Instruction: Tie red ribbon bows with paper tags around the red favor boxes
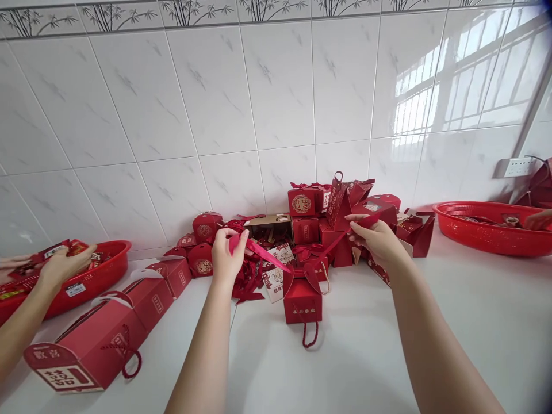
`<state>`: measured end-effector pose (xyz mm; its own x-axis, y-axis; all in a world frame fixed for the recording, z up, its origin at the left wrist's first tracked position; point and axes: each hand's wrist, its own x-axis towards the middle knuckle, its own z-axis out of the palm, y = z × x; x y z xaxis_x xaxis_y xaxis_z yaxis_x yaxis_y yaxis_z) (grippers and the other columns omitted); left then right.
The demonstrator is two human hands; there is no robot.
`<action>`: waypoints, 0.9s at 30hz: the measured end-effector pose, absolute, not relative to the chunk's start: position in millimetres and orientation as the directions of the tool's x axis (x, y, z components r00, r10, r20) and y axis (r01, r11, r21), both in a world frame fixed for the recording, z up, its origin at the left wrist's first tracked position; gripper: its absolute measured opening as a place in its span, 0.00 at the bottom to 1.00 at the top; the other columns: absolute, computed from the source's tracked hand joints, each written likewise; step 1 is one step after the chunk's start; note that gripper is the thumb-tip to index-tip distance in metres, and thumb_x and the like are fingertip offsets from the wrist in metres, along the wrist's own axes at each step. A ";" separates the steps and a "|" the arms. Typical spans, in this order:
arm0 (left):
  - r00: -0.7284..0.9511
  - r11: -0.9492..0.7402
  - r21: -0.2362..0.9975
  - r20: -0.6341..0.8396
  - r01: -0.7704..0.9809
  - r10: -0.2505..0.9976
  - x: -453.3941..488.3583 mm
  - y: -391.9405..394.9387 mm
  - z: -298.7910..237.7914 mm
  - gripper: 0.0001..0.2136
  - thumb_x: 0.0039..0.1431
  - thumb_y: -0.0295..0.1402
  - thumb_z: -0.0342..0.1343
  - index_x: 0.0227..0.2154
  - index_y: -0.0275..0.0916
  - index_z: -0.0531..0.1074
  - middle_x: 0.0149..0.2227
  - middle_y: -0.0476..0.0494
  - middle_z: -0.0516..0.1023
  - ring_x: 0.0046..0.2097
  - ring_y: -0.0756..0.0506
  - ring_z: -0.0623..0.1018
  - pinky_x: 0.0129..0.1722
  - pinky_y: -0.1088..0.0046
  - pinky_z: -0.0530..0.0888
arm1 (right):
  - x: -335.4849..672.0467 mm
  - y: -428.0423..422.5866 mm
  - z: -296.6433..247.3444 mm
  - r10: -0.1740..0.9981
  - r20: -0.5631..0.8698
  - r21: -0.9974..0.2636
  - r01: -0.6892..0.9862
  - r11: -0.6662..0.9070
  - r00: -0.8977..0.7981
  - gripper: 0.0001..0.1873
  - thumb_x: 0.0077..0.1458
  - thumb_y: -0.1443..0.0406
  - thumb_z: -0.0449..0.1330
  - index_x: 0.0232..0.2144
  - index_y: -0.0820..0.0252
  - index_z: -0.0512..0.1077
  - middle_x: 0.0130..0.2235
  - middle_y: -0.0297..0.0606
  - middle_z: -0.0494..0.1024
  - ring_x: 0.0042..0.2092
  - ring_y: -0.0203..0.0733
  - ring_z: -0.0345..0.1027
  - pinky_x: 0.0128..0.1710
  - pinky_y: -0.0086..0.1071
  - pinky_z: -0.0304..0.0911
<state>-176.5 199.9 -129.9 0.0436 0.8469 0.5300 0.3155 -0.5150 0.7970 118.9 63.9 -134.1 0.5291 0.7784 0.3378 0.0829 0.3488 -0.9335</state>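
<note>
A small red gift box (302,305) stands upright on the white table, with a dark red cord loop hanging at its front. From its top a red ribbon (268,254) stretches out to both sides. My left hand (228,253) is closed on one end, up and to the left of the box. The other end is pinched in my right hand (374,237), held up to the right. Both hands are raised off the table, apart from the box itself. Behind it lies a bundle of loose red ribbons (250,280) beside printed cards (273,282).
A pile of red gift boxes (306,230) sits against the tiled wall. Long red boxes (116,328) line the left. Red plastic baskets stand at left (114,267) and right (483,238). Another person's hands (69,267) hold packets at the left; a hand (539,219) reaches in at right.
</note>
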 end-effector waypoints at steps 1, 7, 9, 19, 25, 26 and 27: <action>0.035 -0.541 0.797 0.553 0.268 0.832 -174.5 195.1 -126.8 0.18 0.54 0.48 0.57 0.40 0.42 0.64 0.24 0.49 0.77 0.26 0.45 0.79 0.28 0.75 0.70 | 115.1 63.1 -131.8 0.768 0.355 -0.927 0.095 0.362 0.533 0.25 0.42 0.54 0.68 0.41 0.61 0.73 0.25 0.32 0.71 0.27 0.34 0.66 0.27 0.27 0.62; -0.059 -0.614 0.774 0.627 0.154 0.777 -164.3 168.1 -109.1 0.15 0.51 0.47 0.61 0.29 0.38 0.73 0.21 0.48 0.77 0.24 0.46 0.76 0.27 0.74 0.69 | 98.4 54.2 -118.4 0.664 0.493 -0.870 0.301 0.391 0.562 0.21 0.45 0.53 0.67 0.37 0.58 0.70 0.28 0.34 0.74 0.28 0.38 0.71 0.30 0.32 0.66; -0.101 -0.646 0.753 0.658 0.125 0.746 -163.7 161.8 -104.5 0.15 0.51 0.46 0.61 0.28 0.37 0.76 0.19 0.49 0.75 0.23 0.47 0.75 0.26 0.75 0.68 | 95.8 52.0 -115.9 0.598 0.554 -0.831 0.346 0.435 0.579 0.20 0.44 0.54 0.68 0.36 0.58 0.69 0.29 0.36 0.76 0.29 0.40 0.72 0.32 0.34 0.68; -0.218 -0.711 0.699 0.684 -0.077 0.696 -165.1 135.5 -89.2 0.15 0.45 0.41 0.67 0.33 0.37 0.81 0.30 0.45 0.81 0.33 0.47 0.77 0.34 0.75 0.72 | 71.1 33.0 -101.3 0.464 0.603 -0.762 0.297 0.575 0.649 0.14 0.45 0.55 0.69 0.28 0.60 0.78 0.29 0.37 0.78 0.33 0.41 0.72 0.33 0.33 0.69; -0.147 -0.645 0.759 0.631 -0.089 0.762 -164.4 123.7 -84.2 0.17 0.45 0.45 0.66 0.32 0.36 0.81 0.26 0.47 0.79 0.28 0.49 0.74 0.29 0.76 0.70 | 66.6 28.5 -100.7 0.569 0.623 -0.752 0.211 0.624 0.537 0.16 0.50 0.52 0.65 0.30 0.59 0.77 0.28 0.37 0.76 0.30 0.38 0.69 0.29 0.31 0.67; -0.118 -0.630 0.771 0.620 -0.092 0.776 -164.2 122.1 -83.5 0.17 0.46 0.46 0.66 0.33 0.36 0.81 0.25 0.47 0.79 0.28 0.50 0.74 0.29 0.76 0.69 | 65.3 28.3 -100.6 0.575 0.628 -0.753 0.224 0.619 0.524 0.16 0.50 0.52 0.65 0.29 0.59 0.77 0.27 0.36 0.75 0.29 0.37 0.68 0.28 0.30 0.65; -0.088 -0.617 0.781 0.611 -0.100 0.787 -164.0 120.6 -82.9 0.18 0.48 0.46 0.65 0.34 0.36 0.81 0.25 0.47 0.79 0.28 0.50 0.74 0.29 0.76 0.69 | 63.7 28.0 -100.4 0.579 0.634 -0.753 0.242 0.611 0.512 0.16 0.51 0.52 0.65 0.27 0.60 0.76 0.26 0.36 0.74 0.28 0.36 0.67 0.27 0.29 0.64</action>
